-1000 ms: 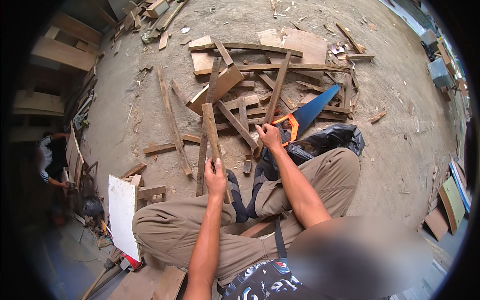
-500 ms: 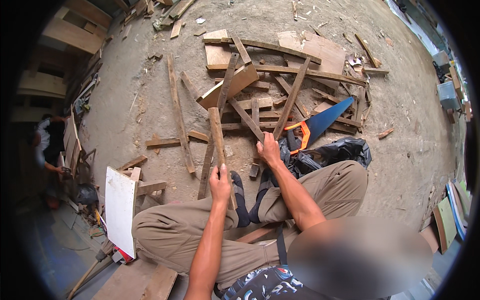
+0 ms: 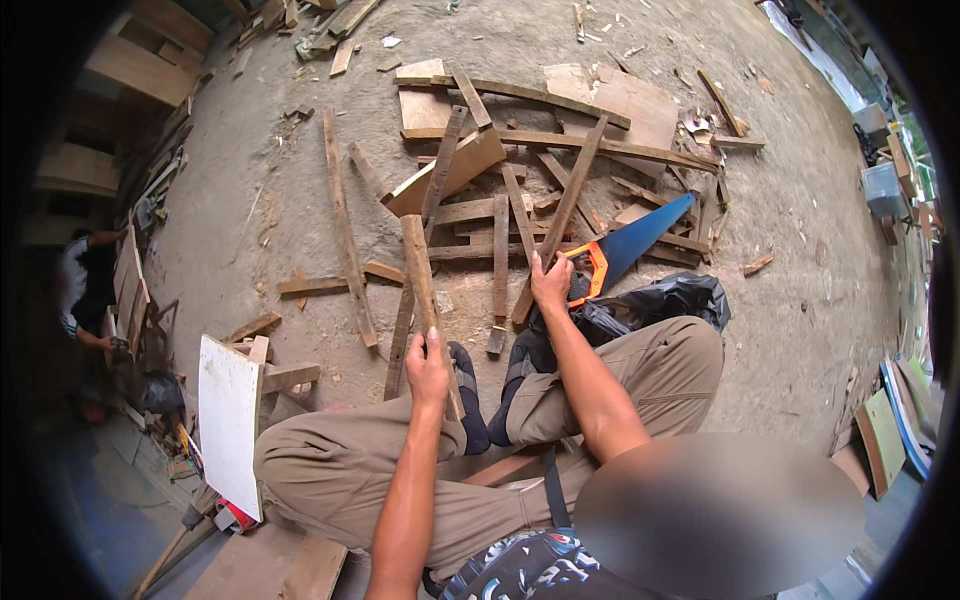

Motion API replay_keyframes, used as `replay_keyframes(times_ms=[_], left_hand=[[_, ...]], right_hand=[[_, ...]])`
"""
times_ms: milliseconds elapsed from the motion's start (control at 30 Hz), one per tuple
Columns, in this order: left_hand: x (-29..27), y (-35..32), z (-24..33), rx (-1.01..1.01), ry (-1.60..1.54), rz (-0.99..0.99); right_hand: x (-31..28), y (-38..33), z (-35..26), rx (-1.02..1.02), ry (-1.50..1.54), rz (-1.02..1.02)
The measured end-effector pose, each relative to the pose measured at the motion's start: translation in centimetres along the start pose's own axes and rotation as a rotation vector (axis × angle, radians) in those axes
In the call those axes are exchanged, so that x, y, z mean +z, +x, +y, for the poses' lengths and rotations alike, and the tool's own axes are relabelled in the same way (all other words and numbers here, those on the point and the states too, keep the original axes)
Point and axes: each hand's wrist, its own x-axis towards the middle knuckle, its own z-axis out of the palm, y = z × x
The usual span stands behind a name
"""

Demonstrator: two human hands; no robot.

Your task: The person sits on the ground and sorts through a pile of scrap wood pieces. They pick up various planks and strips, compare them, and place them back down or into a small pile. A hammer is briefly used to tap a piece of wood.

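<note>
I sit on the ground with my knees spread. My left hand (image 3: pixel 430 368) grips the near end of a thick wooden batten (image 3: pixel 417 262) that points away from me. My right hand (image 3: pixel 550 285) is closed over the lower part of a long thin slat (image 3: pixel 572 195) that leans across the scrap pile. Just right of that hand, a handsaw lies on the wood, with an orange handle (image 3: pixel 597 268) and a blue blade (image 3: pixel 648 228). A black plastic bag (image 3: pixel 680 297) rests against my right knee.
A pile of scrap boards and slats (image 3: pixel 520 140) covers the dirt ahead. A white panel (image 3: pixel 228 420) stands by my left leg. Another person (image 3: pixel 85 285) crouches at the far left among stacked timber. Boards and boxes line the right edge.
Both hands keep their places on the batten and the slat. The view has shifted slightly, so the pile sits a little lower in the picture.
</note>
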Motion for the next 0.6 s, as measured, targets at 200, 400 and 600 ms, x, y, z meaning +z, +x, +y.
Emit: replay_keyframes(times_ms=[200,400,600], left_hand=[[0.2,0.3,0.1,0.056,0.027,-0.001],[-0.7,0.0,5.0,-0.029,-0.135,-0.093],[0.4,2.8,11.7,0.034,-0.137,-0.196]], right_hand=[[0.9,2.3,2.1,0.141,0.069,-0.209],[1.8,1.1,1.4,0.09,0.181,-0.248],[3.9,2.7,3.7,0.034,0.11,-0.267]])
